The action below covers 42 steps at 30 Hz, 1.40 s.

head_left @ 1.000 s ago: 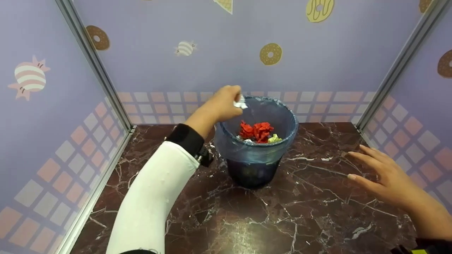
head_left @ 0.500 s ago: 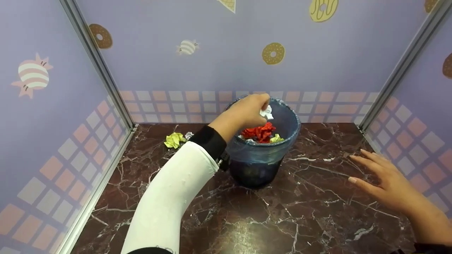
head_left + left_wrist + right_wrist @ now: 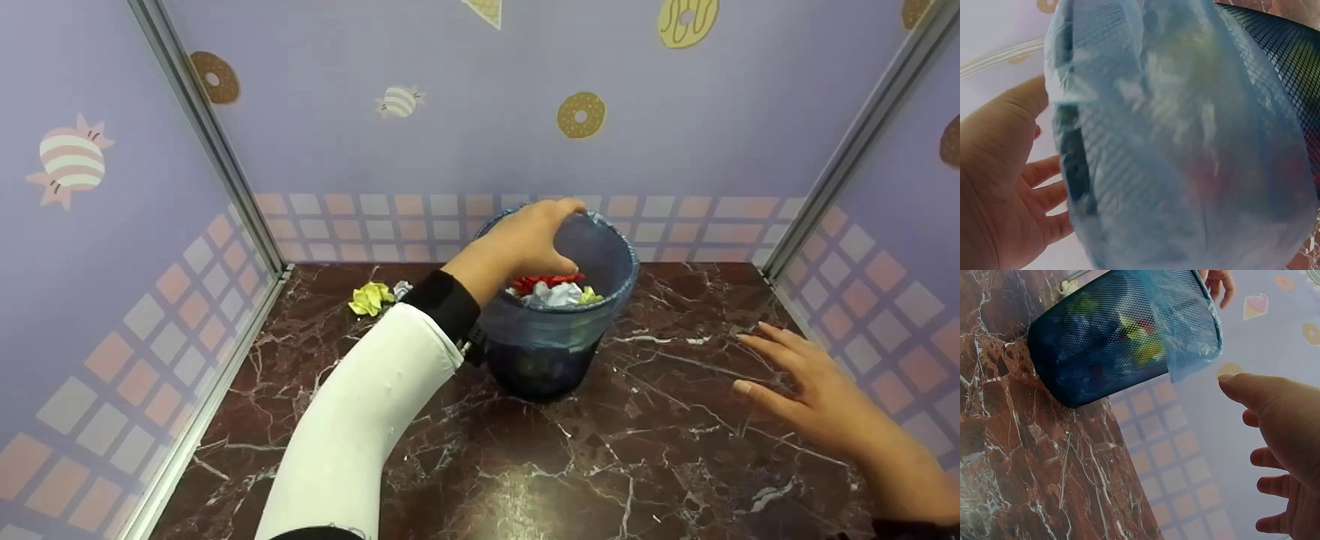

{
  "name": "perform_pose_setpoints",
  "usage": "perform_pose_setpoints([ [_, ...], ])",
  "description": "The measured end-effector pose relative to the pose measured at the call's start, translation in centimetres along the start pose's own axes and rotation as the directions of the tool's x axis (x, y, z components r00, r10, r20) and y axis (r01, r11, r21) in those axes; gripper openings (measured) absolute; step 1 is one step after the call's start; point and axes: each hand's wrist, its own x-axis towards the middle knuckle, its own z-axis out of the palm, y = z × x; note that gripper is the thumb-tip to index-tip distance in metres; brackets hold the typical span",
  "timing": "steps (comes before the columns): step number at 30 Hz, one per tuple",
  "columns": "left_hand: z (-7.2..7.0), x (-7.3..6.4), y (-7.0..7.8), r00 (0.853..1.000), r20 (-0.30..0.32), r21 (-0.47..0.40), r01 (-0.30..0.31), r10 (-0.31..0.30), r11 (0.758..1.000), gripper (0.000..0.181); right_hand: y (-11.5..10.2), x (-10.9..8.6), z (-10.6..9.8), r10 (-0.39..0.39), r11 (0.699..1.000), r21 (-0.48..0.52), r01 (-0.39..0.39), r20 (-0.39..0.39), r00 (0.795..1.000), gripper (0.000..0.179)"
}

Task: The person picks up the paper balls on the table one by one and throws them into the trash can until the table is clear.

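Note:
A dark mesh waste bin [image 3: 536,371] with a translucent blue bin liner [image 3: 555,328] folded over its rim stands on the marbled surface. Over its mouth is my left hand [image 3: 525,238], thumb and fingers spread apart and holding nothing. Just below the thumb, inside the bin, lies a crumpled white paper ball [image 3: 556,294], beside red crumpled paper [image 3: 546,282] and a bit of yellow crumpled paper [image 3: 589,295]. In the left wrist view the liner hides part of the left fingers. My right hand [image 3: 817,394] hovers to the right of the bin, fingers extended, touching nothing.
To the left of the bin, behind my left forearm, a yellow crumpled paper ball [image 3: 370,298] and a small grey-white one [image 3: 402,289] lie on the dark marbled surface [image 3: 637,465]. Patterned panels [image 3: 465,135] close off the back and both sides.
My left hand moved right over the bin with the white paper ball, then its fingers spread. The ball dropped onto the red paper inside. My right hand stayed nearly still.

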Motion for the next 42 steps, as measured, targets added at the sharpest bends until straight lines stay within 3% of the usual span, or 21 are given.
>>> perform_pose_setpoints([
  [5, -0.9, -0.4, -1.0, 0.998, -0.054, 0.089, 0.025, -0.021, 0.996, 0.093, -0.2, 0.0, 0.1, -0.016, 1.000, -0.027, 0.015, -0.017, 1.000, 0.068],
  [10, -2.0, -1.3, -3.3, 0.992, -0.110, 0.107, 0.066, -0.054, 0.992, 0.092, -1.0, 0.0, 0.2, -0.030, 0.999, -0.045, 0.029, -0.023, 0.999, 0.069],
  [18, -3.4, -3.8, -8.8, 0.969, -0.182, 0.035, 0.178, -0.169, 0.983, 0.088, -3.6, 1.2, 0.4, -0.083, 0.990, -0.112, 0.081, -0.007, 0.997, 0.069],
  [23, -3.2, -5.4, -13.0, 0.948, -0.210, 0.000, 0.246, -0.241, 0.969, 0.083, -5.3, 2.3, 1.6, -0.141, 0.977, -0.156, 0.144, 0.033, 0.989, 0.067],
  [27, -1.9, -6.4, -16.2, 0.928, -0.226, -0.025, 0.298, -0.296, 0.954, 0.079, -6.7, 3.0, 3.0, -0.173, 0.967, -0.174, 0.184, 0.080, 0.982, 0.066],
  [30, -0.2, -6.8, -18.3, 0.914, -0.225, -0.049, 0.334, -0.337, 0.941, 0.078, -7.6, 3.4, 4.2, -0.216, 0.956, -0.179, 0.233, 0.110, 0.970, 0.067],
  [34, 2.8, -7.3, -20.3, 0.901, -0.196, -0.063, 0.383, -0.388, 0.921, 0.078, -8.5, 3.9, 6.1, -0.274, 0.940, -0.169, 0.295, 0.138, 0.952, 0.066],
  [42, 9.3, -8.4, -23.8, 0.864, -0.115, 0.012, 0.495, -0.490, 0.869, 0.073, -9.8, 3.5, 9.7, -0.335, 0.929, -0.097, 0.357, 0.187, 0.924, 0.064],
])
